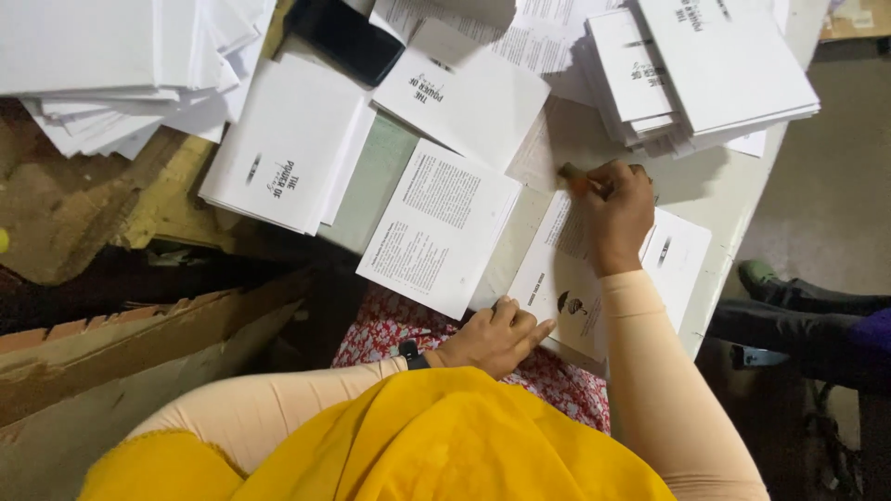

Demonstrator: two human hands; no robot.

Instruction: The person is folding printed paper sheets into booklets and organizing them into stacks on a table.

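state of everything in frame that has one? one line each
left hand: fingers flat, pressing the near edge of the open booklet
right hand: closed in a grip on a small orange tool, on the page
open booklet: lying flat, unfolded
printed sheet: flat, text side up
phone: screen dark
booklet stack: closed, piled

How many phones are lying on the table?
1: a dark phone lies at the table's far edge, between the white paper stack on the left and the printed sheets; others may be hidden under papers.
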